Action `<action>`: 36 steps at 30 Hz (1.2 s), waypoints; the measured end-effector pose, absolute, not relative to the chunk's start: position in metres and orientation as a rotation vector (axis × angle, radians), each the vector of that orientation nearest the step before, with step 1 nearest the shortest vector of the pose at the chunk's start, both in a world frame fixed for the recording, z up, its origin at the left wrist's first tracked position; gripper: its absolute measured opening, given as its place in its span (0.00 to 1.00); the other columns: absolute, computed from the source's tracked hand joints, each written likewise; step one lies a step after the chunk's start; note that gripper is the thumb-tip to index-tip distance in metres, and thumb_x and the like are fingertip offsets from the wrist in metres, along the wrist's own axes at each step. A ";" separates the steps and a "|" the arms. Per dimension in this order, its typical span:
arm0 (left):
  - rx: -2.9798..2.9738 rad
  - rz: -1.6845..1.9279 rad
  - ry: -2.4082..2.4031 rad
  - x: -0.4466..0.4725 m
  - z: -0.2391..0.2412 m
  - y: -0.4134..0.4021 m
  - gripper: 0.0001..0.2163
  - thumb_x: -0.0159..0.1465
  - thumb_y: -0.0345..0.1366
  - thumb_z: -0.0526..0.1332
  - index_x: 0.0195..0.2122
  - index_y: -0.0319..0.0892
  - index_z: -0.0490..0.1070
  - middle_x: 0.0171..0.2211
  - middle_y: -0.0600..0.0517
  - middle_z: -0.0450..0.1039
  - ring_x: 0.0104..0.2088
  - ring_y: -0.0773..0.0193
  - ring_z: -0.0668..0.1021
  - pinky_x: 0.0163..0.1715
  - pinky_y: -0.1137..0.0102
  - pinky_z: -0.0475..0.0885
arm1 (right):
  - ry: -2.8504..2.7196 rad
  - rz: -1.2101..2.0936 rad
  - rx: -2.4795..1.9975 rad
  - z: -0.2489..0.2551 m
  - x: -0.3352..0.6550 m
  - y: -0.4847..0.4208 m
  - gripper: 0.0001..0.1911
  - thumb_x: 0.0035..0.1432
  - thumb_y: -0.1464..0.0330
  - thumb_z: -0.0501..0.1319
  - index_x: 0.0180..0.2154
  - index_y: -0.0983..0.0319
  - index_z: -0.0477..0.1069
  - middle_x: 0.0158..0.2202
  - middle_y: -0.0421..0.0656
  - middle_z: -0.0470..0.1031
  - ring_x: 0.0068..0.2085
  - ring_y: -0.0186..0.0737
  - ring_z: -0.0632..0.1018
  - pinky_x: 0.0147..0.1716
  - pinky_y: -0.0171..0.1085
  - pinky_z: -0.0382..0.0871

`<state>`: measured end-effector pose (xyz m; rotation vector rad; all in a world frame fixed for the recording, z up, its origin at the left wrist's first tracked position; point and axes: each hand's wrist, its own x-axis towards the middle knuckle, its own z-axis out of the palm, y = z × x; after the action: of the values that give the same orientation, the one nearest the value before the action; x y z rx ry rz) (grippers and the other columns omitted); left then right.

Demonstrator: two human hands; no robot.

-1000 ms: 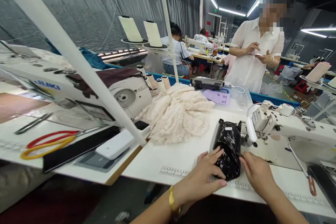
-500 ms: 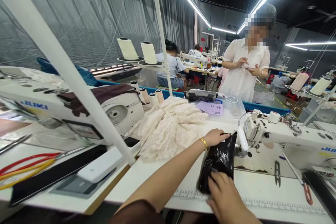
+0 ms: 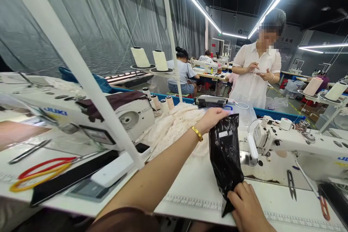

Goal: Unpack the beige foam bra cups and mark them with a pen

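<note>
A shiny black plastic bag with a small white label stretches between my hands above the white sewing table. My left hand, with a gold bracelet at the wrist, pinches its far top edge. My right hand grips the near bottom corner, its fingers closed on the plastic. What the bag contains is hidden. Beyond my left forearm lies a heap of cream lace fabric. To the right of the bag stands a white sewing machine.
Thread snips and a red-handled tool lie at right. Red and yellow scissors and a second sewing machine occupy the left, behind a slanting white pole. A person in white stands across, holding a phone-like object.
The bag has been lifted at its far end and turned so its label shows. My left hand has moved up and left; my right hand has shifted to the bag's bottom corner.
</note>
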<state>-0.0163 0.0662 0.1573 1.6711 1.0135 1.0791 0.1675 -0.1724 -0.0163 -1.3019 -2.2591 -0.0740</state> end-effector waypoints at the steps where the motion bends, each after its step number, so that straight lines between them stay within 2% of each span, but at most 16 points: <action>1: 1.693 1.156 1.006 -0.016 0.173 0.068 0.26 0.52 0.63 0.69 0.26 0.42 0.71 0.21 0.57 0.66 0.24 0.67 0.67 0.26 0.71 0.61 | -2.218 -0.130 -1.330 -0.020 0.167 -0.168 0.24 0.44 0.82 0.59 0.43 0.57 0.72 0.38 0.43 0.71 0.38 0.46 0.71 0.38 0.41 0.65; 5: 1.826 1.475 0.922 -0.012 0.231 0.063 0.24 0.59 0.60 0.66 0.29 0.41 0.73 0.25 0.56 0.68 0.28 0.66 0.67 0.29 0.71 0.61 | -2.115 -0.287 -1.365 -0.034 0.169 -0.154 0.13 0.56 0.81 0.58 0.38 0.58 0.72 0.36 0.43 0.73 0.35 0.45 0.72 0.36 0.40 0.66; 8: 1.973 1.614 0.818 -0.006 0.263 0.048 0.21 0.63 0.57 0.66 0.30 0.41 0.74 0.25 0.57 0.68 0.29 0.65 0.69 0.33 0.70 0.64 | -2.139 -0.240 -1.249 -0.025 0.171 -0.155 0.11 0.62 0.79 0.55 0.39 0.59 0.71 0.36 0.44 0.74 0.34 0.45 0.74 0.34 0.39 0.70; 11: 2.300 1.659 0.660 0.001 0.277 0.028 0.20 0.70 0.55 0.61 0.32 0.42 0.75 0.26 0.55 0.72 0.30 0.64 0.73 0.34 0.69 0.65 | -2.079 -0.140 -1.043 0.012 0.178 -0.165 0.14 0.68 0.77 0.52 0.49 0.59 0.71 0.38 0.46 0.75 0.36 0.44 0.76 0.33 0.39 0.74; 14: 2.705 1.428 0.477 0.011 0.271 0.002 0.23 0.75 0.53 0.53 0.34 0.43 0.77 0.30 0.52 0.78 0.33 0.62 0.77 0.36 0.68 0.66 | -1.912 -0.158 -0.999 0.072 0.187 -0.173 0.20 0.72 0.73 0.56 0.62 0.58 0.67 0.48 0.51 0.74 0.48 0.50 0.78 0.45 0.45 0.77; 17: 2.897 1.173 0.310 0.016 0.242 -0.032 0.22 0.77 0.51 0.51 0.35 0.45 0.78 0.30 0.51 0.78 0.34 0.60 0.78 0.39 0.67 0.69 | -1.702 -0.366 -1.109 0.126 0.194 -0.170 0.37 0.69 0.62 0.65 0.72 0.58 0.54 0.62 0.59 0.65 0.62 0.62 0.70 0.54 0.57 0.73; 18: 2.907 1.151 0.257 0.014 0.227 -0.045 0.21 0.77 0.50 0.52 0.35 0.46 0.78 0.30 0.51 0.78 0.35 0.60 0.78 0.40 0.67 0.69 | -1.719 -0.377 -1.112 0.137 0.193 -0.167 0.37 0.69 0.59 0.65 0.72 0.59 0.54 0.62 0.58 0.66 0.61 0.63 0.70 0.54 0.58 0.72; 21: 2.863 1.141 0.224 -0.004 0.171 -0.078 0.16 0.74 0.52 0.58 0.45 0.48 0.78 0.36 0.49 0.80 0.39 0.58 0.79 0.46 0.64 0.72 | -1.896 -0.262 -1.060 0.143 0.187 -0.160 0.11 0.74 0.65 0.57 0.55 0.57 0.69 0.42 0.47 0.75 0.43 0.50 0.76 0.43 0.49 0.72; 22: 2.771 1.216 0.359 -0.012 0.150 -0.088 0.20 0.69 0.56 0.63 0.53 0.48 0.75 0.42 0.47 0.79 0.44 0.54 0.79 0.51 0.60 0.72 | -1.930 -0.201 -1.033 0.139 0.183 -0.159 0.07 0.74 0.68 0.55 0.49 0.57 0.71 0.37 0.44 0.74 0.38 0.46 0.75 0.39 0.45 0.71; 24: 2.531 1.314 0.674 -0.026 0.112 -0.104 0.42 0.59 0.62 0.71 0.68 0.47 0.62 0.56 0.40 0.74 0.56 0.46 0.75 0.57 0.55 0.71 | -1.940 -0.108 -0.975 0.125 0.174 -0.161 0.07 0.73 0.72 0.55 0.46 0.58 0.71 0.35 0.43 0.73 0.35 0.43 0.74 0.34 0.40 0.70; 25: 2.434 1.287 0.778 -0.030 0.096 -0.110 0.47 0.55 0.62 0.73 0.70 0.48 0.59 0.56 0.41 0.72 0.55 0.46 0.75 0.56 0.55 0.72 | -1.947 -0.093 -0.937 0.120 0.170 -0.162 0.08 0.73 0.73 0.55 0.46 0.58 0.71 0.35 0.43 0.73 0.35 0.42 0.74 0.33 0.39 0.69; 26: 2.372 1.237 0.845 -0.031 0.083 -0.115 0.45 0.54 0.60 0.75 0.68 0.49 0.62 0.53 0.43 0.74 0.52 0.48 0.76 0.53 0.56 0.74 | -1.975 -0.102 -0.885 0.115 0.166 -0.164 0.08 0.72 0.74 0.55 0.47 0.58 0.71 0.35 0.44 0.73 0.34 0.42 0.74 0.31 0.38 0.69; 28: 2.295 1.233 0.902 -0.028 0.067 -0.122 0.23 0.63 0.53 0.71 0.53 0.47 0.73 0.42 0.47 0.75 0.43 0.53 0.76 0.45 0.59 0.74 | -2.059 -0.184 -0.766 0.114 0.157 -0.165 0.10 0.72 0.75 0.53 0.44 0.59 0.72 0.31 0.42 0.71 0.30 0.40 0.71 0.27 0.37 0.64; 29: 2.291 1.283 0.887 -0.024 0.063 -0.122 0.12 0.68 0.49 0.66 0.43 0.46 0.74 0.36 0.49 0.73 0.38 0.56 0.74 0.41 0.61 0.72 | -2.095 -0.239 -0.701 0.116 0.153 -0.166 0.11 0.71 0.75 0.52 0.41 0.60 0.72 0.29 0.41 0.70 0.28 0.39 0.69 0.25 0.37 0.61; 31: 2.381 1.467 0.758 -0.016 0.063 -0.115 0.13 0.74 0.41 0.56 0.33 0.44 0.70 0.28 0.52 0.68 0.32 0.60 0.70 0.38 0.63 0.67 | -2.125 -0.330 -0.598 0.123 0.145 -0.166 0.14 0.72 0.76 0.51 0.36 0.62 0.71 0.25 0.40 0.67 0.26 0.37 0.66 0.24 0.38 0.58; 36: 2.731 1.788 0.440 -0.018 0.060 -0.077 0.13 0.78 0.32 0.51 0.48 0.46 0.76 0.25 0.56 0.65 0.30 0.63 0.68 0.41 0.63 0.63 | -2.173 -0.431 -0.522 0.122 0.133 -0.171 0.22 0.75 0.76 0.52 0.26 0.61 0.67 0.21 0.37 0.63 0.23 0.35 0.63 0.23 0.39 0.53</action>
<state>-0.0177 -0.0775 0.0595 2.7312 0.4399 1.7882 0.1330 -0.1710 0.1221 -0.5223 -2.1735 -0.4308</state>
